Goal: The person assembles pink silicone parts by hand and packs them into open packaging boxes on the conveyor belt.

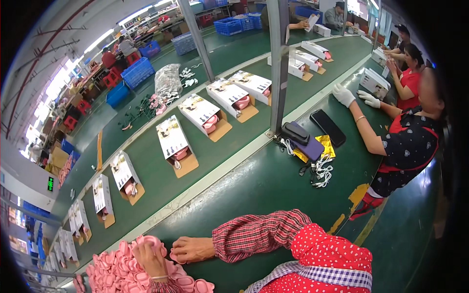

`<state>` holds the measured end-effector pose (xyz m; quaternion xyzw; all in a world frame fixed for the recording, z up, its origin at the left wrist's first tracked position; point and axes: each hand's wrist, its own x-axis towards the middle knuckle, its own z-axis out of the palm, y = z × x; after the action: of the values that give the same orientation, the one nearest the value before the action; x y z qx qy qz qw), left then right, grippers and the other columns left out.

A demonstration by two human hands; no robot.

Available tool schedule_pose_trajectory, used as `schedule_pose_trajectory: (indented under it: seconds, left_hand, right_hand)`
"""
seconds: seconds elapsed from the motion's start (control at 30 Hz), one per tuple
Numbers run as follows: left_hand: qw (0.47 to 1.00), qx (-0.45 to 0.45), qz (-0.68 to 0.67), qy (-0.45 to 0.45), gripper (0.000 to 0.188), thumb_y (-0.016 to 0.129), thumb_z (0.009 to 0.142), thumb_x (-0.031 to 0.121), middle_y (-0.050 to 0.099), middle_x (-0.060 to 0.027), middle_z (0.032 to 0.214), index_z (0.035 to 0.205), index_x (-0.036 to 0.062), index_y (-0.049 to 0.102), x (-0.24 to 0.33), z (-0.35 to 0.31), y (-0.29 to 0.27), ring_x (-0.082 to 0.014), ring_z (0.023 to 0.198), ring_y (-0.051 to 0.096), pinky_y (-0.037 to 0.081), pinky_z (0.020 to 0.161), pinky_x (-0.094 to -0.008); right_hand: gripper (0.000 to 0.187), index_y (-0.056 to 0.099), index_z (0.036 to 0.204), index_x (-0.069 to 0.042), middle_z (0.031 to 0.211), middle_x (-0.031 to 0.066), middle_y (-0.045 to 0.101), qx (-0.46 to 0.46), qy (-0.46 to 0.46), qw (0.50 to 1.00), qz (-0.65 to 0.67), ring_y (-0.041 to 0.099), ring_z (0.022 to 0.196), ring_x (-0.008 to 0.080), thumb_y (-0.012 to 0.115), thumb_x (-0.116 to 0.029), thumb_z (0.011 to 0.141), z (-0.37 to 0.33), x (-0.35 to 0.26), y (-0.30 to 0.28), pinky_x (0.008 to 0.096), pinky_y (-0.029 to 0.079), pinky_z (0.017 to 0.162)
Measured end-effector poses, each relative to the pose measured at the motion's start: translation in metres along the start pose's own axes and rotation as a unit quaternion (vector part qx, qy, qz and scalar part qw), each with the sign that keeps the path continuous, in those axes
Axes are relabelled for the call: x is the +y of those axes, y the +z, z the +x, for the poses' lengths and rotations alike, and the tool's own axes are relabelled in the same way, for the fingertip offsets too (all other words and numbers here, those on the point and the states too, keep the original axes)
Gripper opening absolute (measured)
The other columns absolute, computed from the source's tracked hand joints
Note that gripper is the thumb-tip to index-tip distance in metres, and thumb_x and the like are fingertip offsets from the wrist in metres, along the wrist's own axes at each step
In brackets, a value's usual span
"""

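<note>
A heap of pink, rounded, hollow-looking plastic pieces (115,268) covers the near left of the green worktop. Over the top of it is my left hand (150,260), its fingers bent down around one of the pink pieces. My right hand (193,249) rests just right of the heap, knuckles up. Its fingers curl at the edge of a small pink piece, partly hidden by the fingertips. Both wrists come out of red plaid sleeves. A few loose pink pieces (202,285) lie at the heap's near right edge.
Beyond a pale rail, open white boxes (173,139) with pink items stand along a green belt. A metal post (279,73) rises from the rail. Phones (327,127) and white cables (322,172) lie right of it. A gloved co-worker (410,132) stands at right.
</note>
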<state>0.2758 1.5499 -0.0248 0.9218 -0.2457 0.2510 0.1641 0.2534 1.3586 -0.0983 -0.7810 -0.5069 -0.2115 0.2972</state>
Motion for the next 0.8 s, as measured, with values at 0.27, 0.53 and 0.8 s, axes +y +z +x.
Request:
schedule_pose_trajectory:
  seconds: [0.27, 0.53, 0.8]
  left_hand:
    - [0.994, 0.059, -0.081, -0.05, 0.016, 0.065, 0.081, 0.017, 0.057, -0.0145, 0.108, 0.096, 0.0124, 0.063, -0.096, 0.087, 0.066, -0.0377, 0.1, 0.056, 0.049, 0.082, -0.0454]
    - [0.987, 0.056, -0.047, -0.14, 0.015, 0.07, 0.082, 0.023, 0.055, -0.0076, 0.102, 0.093, 0.015, 0.065, -0.093, 0.168, 0.117, -0.0313, 0.09, 0.062, 0.052, 0.073, -0.0448]
    - [0.982, 0.087, -0.136, -0.097, 0.023, 0.064, 0.086, 0.018, 0.053, -0.0168, 0.111, 0.104, 0.0052, 0.057, -0.133, 0.177, 0.133, -0.0395, 0.096, 0.059, 0.051, 0.079, -0.047]
  right_hand:
    - [0.027, 0.055, 0.107, -0.004, 0.113, 0.0109, 0.057, 0.04, 0.076, 0.996, -0.005, 0.056, 0.11, 0.0277, 0.054, -0.015, 0.083, 0.016, -0.019, -0.023, 0.0404, 0.045, 0.097]
    - [0.025, 0.055, 0.102, -0.003, 0.113, 0.0117, 0.057, 0.015, 0.161, 0.986, -0.043, 0.055, 0.109, 0.0298, 0.062, -0.006, 0.078, 0.006, -0.026, -0.031, 0.0388, 0.048, 0.094]
    - [0.023, 0.055, 0.098, -0.003, 0.11, 0.0122, 0.056, 0.018, 0.156, 0.987, -0.028, 0.057, 0.106, 0.0308, 0.06, -0.004, 0.076, 0.028, -0.023, 0.001, 0.0393, 0.048, 0.092]
